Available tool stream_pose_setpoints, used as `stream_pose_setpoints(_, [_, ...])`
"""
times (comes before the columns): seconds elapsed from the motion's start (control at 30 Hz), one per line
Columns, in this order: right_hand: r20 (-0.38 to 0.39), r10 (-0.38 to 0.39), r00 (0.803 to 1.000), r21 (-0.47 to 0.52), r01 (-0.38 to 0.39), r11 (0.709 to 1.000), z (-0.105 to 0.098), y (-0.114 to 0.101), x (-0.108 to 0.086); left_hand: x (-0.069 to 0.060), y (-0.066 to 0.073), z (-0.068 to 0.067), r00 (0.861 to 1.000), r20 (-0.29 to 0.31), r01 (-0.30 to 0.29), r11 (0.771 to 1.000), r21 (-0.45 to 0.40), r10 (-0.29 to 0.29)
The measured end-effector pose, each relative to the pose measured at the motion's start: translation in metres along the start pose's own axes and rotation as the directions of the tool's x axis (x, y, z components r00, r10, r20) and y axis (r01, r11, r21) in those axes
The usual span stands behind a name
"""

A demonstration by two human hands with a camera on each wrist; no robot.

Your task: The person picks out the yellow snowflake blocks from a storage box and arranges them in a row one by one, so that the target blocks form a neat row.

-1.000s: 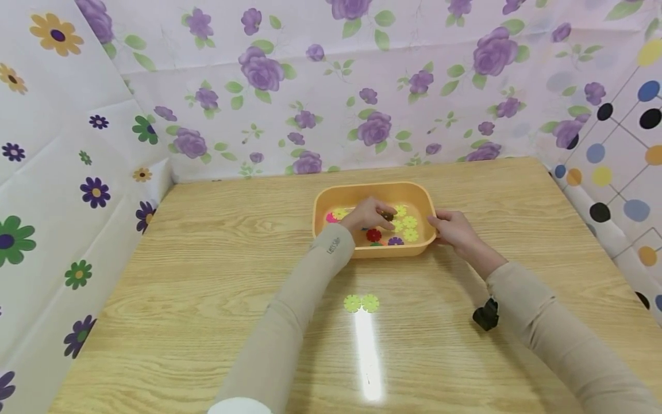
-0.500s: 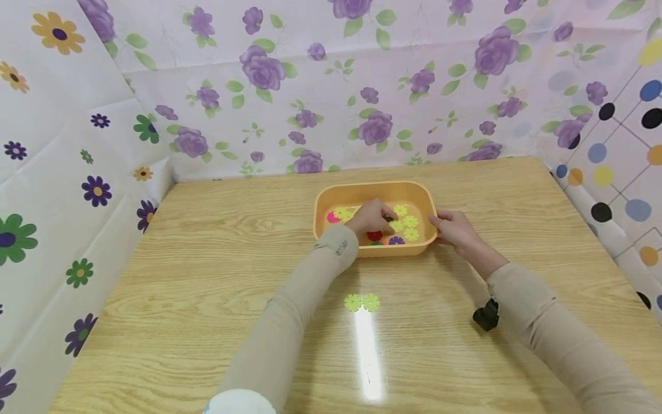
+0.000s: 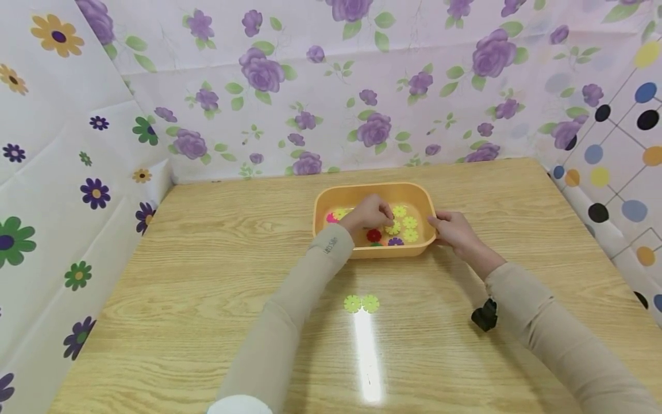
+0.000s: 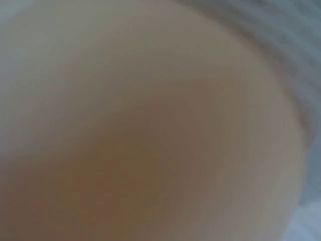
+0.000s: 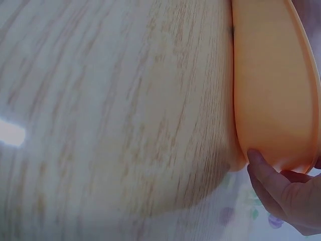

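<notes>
Since the earlier frame, the left hand's (image 3: 368,214) fingertips have drawn together among the discs (image 3: 410,235) inside the tray (image 3: 388,252). Whether they pinch a disc cannot be told. The right hand (image 3: 455,230) grips the tray's end. Two more discs lie on the table (image 3: 207,247). Discs: probably light, thin, stiff, slippery when flat; take by opposite edges. Tray: probably light; hold at the wall.

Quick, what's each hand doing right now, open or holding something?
Left hand: fingers curled at a yellow flower piece; gripping it or not, can't be told.
Right hand: closed, holding the orange tray by its end.
</notes>
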State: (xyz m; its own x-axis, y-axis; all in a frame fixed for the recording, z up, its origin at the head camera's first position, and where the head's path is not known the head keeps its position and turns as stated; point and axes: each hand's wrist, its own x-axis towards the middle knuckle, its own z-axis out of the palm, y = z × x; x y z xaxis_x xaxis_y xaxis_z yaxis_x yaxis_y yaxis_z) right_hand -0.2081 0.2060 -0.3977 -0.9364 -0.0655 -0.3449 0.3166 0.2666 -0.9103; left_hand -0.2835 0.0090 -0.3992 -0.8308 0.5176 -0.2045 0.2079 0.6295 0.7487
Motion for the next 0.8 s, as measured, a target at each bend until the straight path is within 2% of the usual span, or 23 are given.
stream_pose_setpoints(0.13, [-0.001,0.012,1.000,0.009,-0.012,1.000,0.001,-0.002,-0.001,-0.008,0.008,-0.013,0.999,0.009,-0.034,0.999,-0.007,0.034])
stream_pose_setpoints(0.33, [-0.004,0.029,1.000,0.023,-0.029,0.999,0.001,-0.001,-0.001,-0.028,0.012,-0.030,0.996,-0.013,-0.091,0.992,-0.088,0.090])
stream_pose_setpoints(0.5, [-0.010,0.030,1.000,0.023,-0.030,0.999,0.001,-0.001,0.000,-0.051,0.006,-0.040,0.990,-0.063,-0.136,0.978,-0.158,0.127])
stream_pose_setpoints(0.6, [-0.005,0.023,1.000,0.023,-0.023,0.999,0.001,-0.001,0.001,-0.066,0.000,-0.045,0.985,-0.100,-0.159,0.972,-0.172,0.144])
stream_pose_setpoints(0.73, [-0.005,0.027,1.000,0.032,-0.026,0.999,0.001,-0.001,0.000,-0.089,-0.008,-0.051,0.983,-0.096,-0.170,0.965,-0.198,0.154])
stream_pose_setpoints(0.8, [-0.005,0.034,0.999,0.035,-0.034,0.999,0.001,-0.001,0.000,-0.102,-0.012,-0.052,0.988,-0.076,-0.150,0.967,-0.208,0.137])
